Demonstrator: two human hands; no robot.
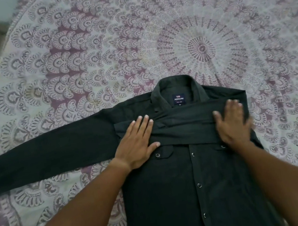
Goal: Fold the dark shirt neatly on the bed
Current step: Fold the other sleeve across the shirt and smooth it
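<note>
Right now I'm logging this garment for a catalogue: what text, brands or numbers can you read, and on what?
"ARROW": on the navy neck label inside the collar of the dark shirt.
Small logo above that word: too small to read.
Fine line under it: blurred, unreadable.
Size tab below the label: unreadable.

Dark shirt [192, 183] flat on bed [97, 53], front up, buttoned, collar far from viewer. One sleeve [182, 127] folded across chest; other sleeve [45, 156] stretched out sideways.
</note>
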